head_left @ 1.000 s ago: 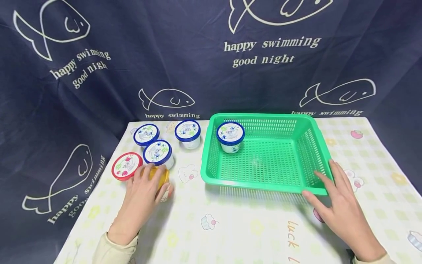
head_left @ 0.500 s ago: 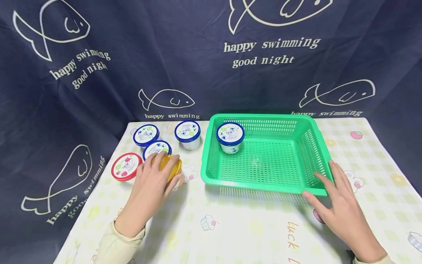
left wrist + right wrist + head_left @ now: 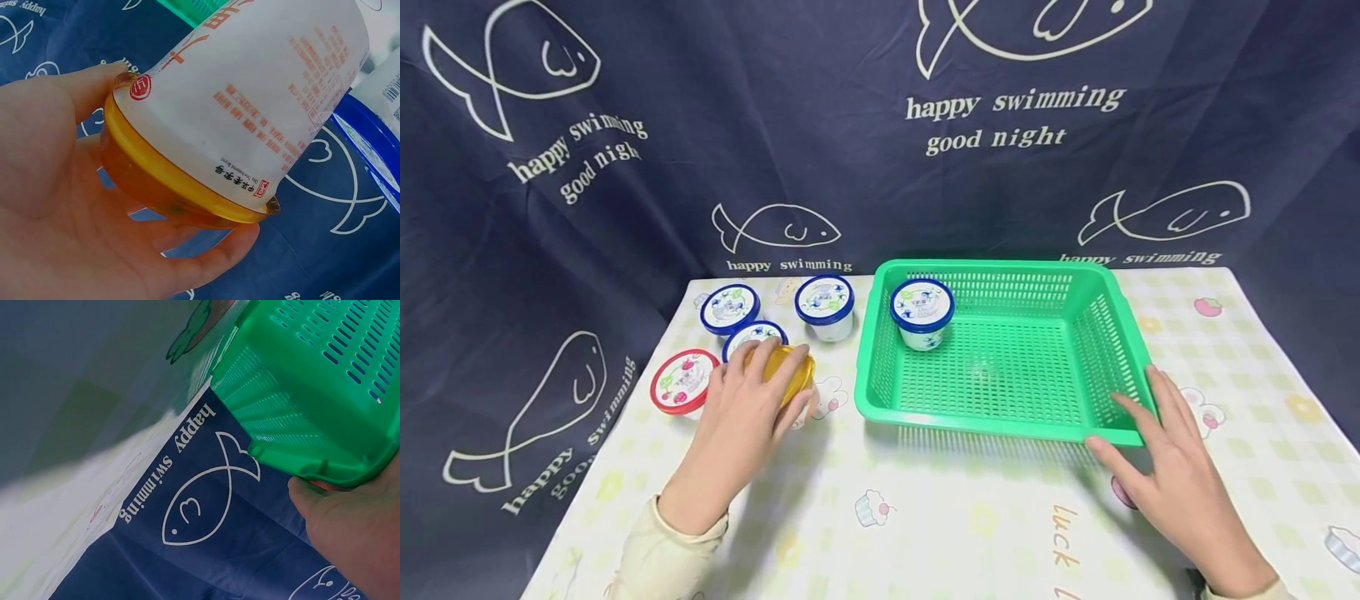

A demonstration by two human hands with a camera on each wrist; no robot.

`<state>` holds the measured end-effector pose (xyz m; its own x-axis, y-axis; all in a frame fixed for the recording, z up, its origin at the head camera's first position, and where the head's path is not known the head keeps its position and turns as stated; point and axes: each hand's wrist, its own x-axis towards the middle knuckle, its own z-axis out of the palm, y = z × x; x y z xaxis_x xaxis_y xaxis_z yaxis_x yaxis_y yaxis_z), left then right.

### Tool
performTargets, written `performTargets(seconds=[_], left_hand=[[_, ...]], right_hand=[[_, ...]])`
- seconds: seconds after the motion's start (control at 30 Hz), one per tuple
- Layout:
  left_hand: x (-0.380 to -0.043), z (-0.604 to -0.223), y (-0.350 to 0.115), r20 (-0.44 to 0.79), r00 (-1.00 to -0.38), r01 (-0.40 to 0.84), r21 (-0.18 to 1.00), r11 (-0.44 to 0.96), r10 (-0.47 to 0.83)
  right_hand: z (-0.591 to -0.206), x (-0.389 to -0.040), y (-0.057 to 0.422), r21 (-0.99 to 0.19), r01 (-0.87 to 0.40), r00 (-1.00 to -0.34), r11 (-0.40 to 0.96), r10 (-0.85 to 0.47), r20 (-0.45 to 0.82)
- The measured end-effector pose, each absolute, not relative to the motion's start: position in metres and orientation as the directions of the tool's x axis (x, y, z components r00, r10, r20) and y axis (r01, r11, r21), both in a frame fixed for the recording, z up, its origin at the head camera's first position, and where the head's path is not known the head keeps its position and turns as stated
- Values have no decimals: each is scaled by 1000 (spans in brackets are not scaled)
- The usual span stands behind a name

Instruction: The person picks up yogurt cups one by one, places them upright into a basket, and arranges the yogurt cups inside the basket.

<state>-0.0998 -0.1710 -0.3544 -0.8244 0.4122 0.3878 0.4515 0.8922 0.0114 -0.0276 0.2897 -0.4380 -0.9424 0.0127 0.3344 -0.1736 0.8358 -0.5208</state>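
My left hand [image 3: 748, 408] grips a white cup with an amber lid [image 3: 793, 377], fingers over the lid from above. In the left wrist view, orange print covers the white cup [image 3: 250, 100], and the thumb and fingertips lie round its amber lid. Just behind this hand is a blue-lidded tub [image 3: 752, 332], partly hidden by the fingers. A red-lidded tub [image 3: 685, 382] stands to its left. My right hand [image 3: 1180, 475] holds the front right corner of the green basket [image 3: 977, 423], index finger inside and thumb at the front rim. Another blue-lidded tub [image 3: 922, 307] stands inside the basket at the left.
Two more blue-lidded tubs stand at the back left, one near the corner [image 3: 730, 308] and one [image 3: 824, 300] close to the basket's left side. A patterned cloth [image 3: 955, 517] covers the table. A dark blue fish-print curtain [image 3: 880, 167] hangs right behind it.
The left hand has moved right and slightly away with the amber-lidded cup, off the red-lidded tub's side. Over the last half second it barely shifts. The right hand stays at the basket corner.
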Motion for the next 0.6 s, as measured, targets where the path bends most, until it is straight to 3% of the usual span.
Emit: performTargets(seconds=[0.6], left_hand=[[-101,-344,-169,454,-797,454,15,891,398]], right_hand=[[-438,-28,289,-513,-171,-940,841,17,341]])
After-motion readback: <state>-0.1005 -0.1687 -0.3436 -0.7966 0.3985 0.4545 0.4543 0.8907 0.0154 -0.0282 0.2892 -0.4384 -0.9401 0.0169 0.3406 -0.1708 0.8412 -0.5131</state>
